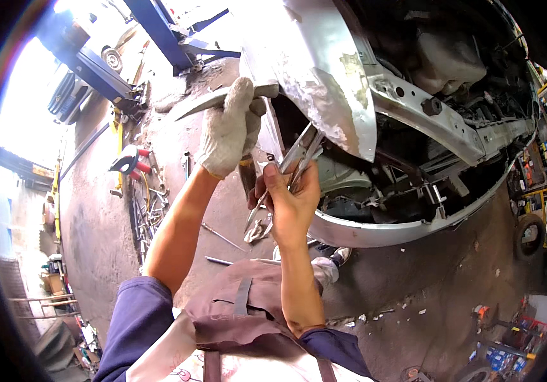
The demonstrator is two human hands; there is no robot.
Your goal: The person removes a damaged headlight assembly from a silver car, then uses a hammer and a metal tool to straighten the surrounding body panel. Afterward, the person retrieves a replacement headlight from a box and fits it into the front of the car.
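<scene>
My left hand (227, 130), in a pale work glove, is closed around a hammer (200, 106) just below its head. One end of the head tapers to a point toward the left; the other is blunt and close to the fender. Below the glove shows part of the handle (246, 173). My bare right hand (294, 200) grips a long two-armed metal tool (300, 153), its exact kind unclear. The tool's upper end reaches the lower edge of a car's silver fender (324, 83), where the paint is rough and patchy; its tip is hidden there.
The car's open front shows a bare metal rail (426, 114), a whitish reservoir (449, 60) and a curved bumper edge (381, 230). Blue lift posts (159, 32) stand at the upper left. Loose tools (154, 204) and a rod (222, 237) lie on the floor. A tyre (530, 235) stands by the right-hand shelves.
</scene>
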